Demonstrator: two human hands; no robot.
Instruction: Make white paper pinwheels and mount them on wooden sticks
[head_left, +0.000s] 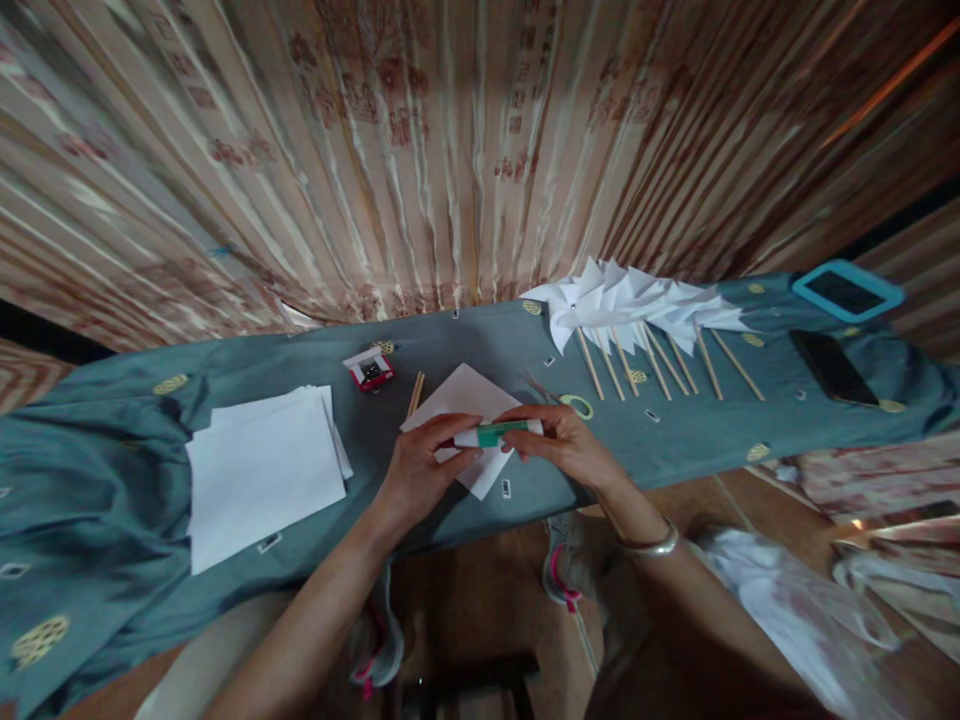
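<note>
Both hands hold a glue stick [491, 434] with a white body and green label, level above the table. My left hand [420, 465] closes on its left end, and my right hand [566, 440] grips the right end. Beneath them lies a white square of paper [465, 388], turned cornerwise and partly covered by the hands. Wooden sticks [415, 393] lie just left of that paper. Scissors [577, 405] with a pale yellow-green handle rest beyond my right hand. A small open red box [370, 372] with dark contents sits farther back to the left.
A stack of white paper [262, 475] lies at left on the green tablecloth [465, 525]. Several paper pinwheels [637, 300] on wooden sticks overlap at the back right. A dark phone [832, 367] and a blue-framed device [847, 291] lie at far right. A curtain [450, 150] hangs behind.
</note>
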